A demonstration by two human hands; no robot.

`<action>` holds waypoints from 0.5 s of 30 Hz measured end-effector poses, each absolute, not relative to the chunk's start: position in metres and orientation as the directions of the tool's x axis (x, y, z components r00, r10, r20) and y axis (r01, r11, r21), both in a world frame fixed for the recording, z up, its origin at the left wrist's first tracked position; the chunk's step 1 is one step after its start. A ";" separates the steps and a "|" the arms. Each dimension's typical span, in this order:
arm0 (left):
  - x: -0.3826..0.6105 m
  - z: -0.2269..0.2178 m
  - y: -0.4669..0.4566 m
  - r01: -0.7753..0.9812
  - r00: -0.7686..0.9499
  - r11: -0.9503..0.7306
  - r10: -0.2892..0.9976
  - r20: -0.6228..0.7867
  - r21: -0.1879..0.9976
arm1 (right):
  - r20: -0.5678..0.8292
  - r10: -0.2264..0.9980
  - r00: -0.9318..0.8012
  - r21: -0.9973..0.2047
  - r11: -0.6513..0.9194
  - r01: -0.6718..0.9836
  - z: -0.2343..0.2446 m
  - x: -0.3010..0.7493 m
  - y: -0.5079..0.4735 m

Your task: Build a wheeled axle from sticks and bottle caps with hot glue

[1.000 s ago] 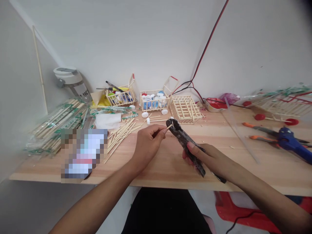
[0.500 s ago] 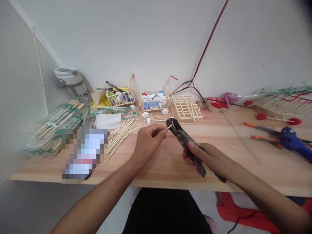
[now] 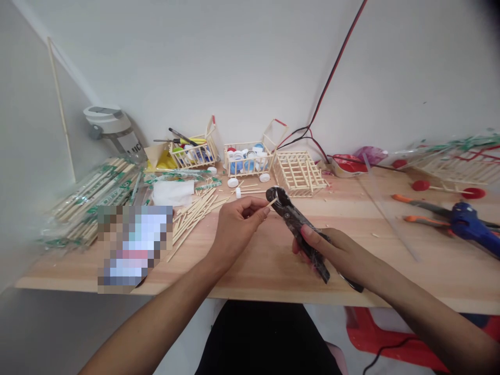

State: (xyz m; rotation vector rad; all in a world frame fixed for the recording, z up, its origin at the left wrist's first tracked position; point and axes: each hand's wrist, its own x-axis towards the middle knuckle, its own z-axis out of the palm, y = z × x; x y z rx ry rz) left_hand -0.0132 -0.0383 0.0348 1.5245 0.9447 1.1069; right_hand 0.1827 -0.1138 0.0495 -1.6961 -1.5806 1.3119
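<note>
Stick [image 3: 272, 202] meets cutter [image 3: 294, 223] head, midway between both hands.
Right hand [image 3: 339, 255], nearest the table [image 3: 253, 276] edge, is closed round the handles; the cutter slants up-left from it. Left hand [image 3: 234, 226] pinches the stick, long axis pointing right and slightly up, across the tool. Whether the blades touch the stick cannot be told. Baskets [image 3: 246, 159] stand behind.

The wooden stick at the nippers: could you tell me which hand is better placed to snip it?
Right, likely: the right hand grips the nippers, whose head meets the stick; the left hand just pinches it.
</note>
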 end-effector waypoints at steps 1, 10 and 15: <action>-0.013 0.035 -0.038 0.037 0.279 -0.213 0.941 0.194 0.976 | -0.320 0.939 -0.122 -0.845 -0.225 0.485 0.049 0.183 -0.114; -0.013 0.040 -0.043 0.105 0.229 -0.317 0.930 0.288 0.943 | -0.328 0.935 -0.135 -0.845 -0.227 0.485 0.049 0.182 -0.114; -0.012 0.040 -0.046 0.200 0.200 -0.445 0.891 0.408 0.873 | -0.323 0.936 -0.137 -0.844 -0.219 0.490 0.049 0.182 -0.114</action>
